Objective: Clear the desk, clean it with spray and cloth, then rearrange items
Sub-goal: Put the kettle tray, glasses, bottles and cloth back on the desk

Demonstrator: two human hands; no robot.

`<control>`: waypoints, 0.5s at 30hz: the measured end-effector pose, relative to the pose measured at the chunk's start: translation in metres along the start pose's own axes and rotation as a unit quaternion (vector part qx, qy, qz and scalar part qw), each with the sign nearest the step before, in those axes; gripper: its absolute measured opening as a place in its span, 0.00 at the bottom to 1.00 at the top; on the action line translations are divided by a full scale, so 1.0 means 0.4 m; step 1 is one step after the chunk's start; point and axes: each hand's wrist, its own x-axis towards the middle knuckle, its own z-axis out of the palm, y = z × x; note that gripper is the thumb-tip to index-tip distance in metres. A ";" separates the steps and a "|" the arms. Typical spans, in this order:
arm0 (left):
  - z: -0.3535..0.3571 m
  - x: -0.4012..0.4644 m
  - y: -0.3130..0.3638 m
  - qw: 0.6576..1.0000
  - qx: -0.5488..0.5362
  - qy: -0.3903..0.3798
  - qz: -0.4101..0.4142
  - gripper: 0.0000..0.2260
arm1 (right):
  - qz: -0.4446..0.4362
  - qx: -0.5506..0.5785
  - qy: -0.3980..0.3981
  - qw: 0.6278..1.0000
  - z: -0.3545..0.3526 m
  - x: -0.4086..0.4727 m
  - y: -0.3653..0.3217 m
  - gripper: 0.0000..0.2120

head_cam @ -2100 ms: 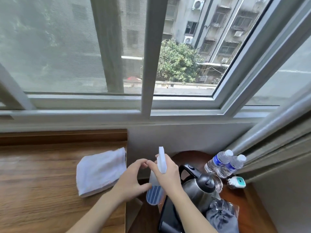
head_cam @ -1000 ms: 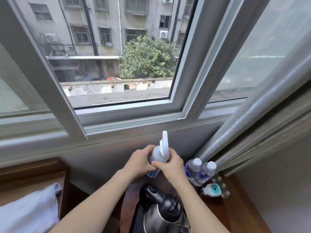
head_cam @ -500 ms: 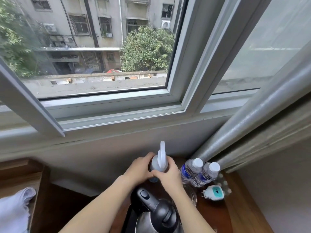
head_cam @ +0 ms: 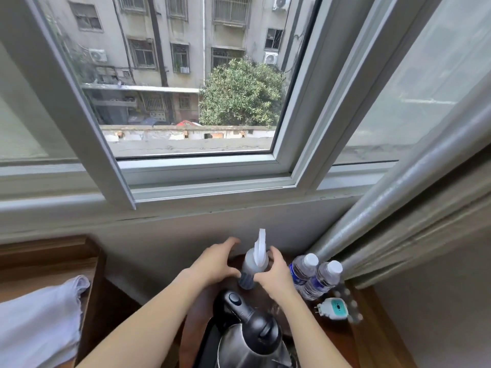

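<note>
Left hand [head_cam: 215,264] spread in a loose grip, fingers curved and apart, flanking the spray bottle [head_cam: 252,264] on its left; thumb tip close to the bottle's lower body, contact hard to tell. Right hand [head_cam: 275,273] likewise spread on the bottle's right side, fingers arched near the neck and thumb beside the dark base; nothing pinched, touching or just apart not clear. Spray bottle upright on the dark round tabletop [head_cam: 332,338] beneath the window sill, white trigger head pointing up between both hands.

Bottle's base partly masked by the thumbs. Electric kettle [head_cam: 252,338] cut off at the bottom edge, just below the hands. White cloth [head_cam: 39,322] cut off at left, lying on the wooden desk [head_cam: 39,266]. Small things around the white-and-teal plug-in device [head_cam: 334,308] blurred.

Two water bottles [head_cam: 313,277] just right of the right hand, leaning toward the grey curtain [head_cam: 398,235]. Open window [head_cam: 196,166] above, facing apartment blocks and a tree.
</note>
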 end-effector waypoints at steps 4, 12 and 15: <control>-0.088 -0.096 -0.007 0.999 0.002 0.039 -0.010 0.37 | -0.051 -0.007 0.069 0.996 -0.012 -0.086 -0.083 0.35; -0.299 -0.376 -0.091 0.986 -0.008 0.152 -0.062 0.31 | -0.274 -0.093 0.084 0.953 0.124 -0.270 -0.347 0.23; -0.366 -0.495 -0.173 0.977 0.001 0.186 -0.106 0.27 | -0.332 -0.102 -0.007 0.938 0.249 -0.339 -0.421 0.20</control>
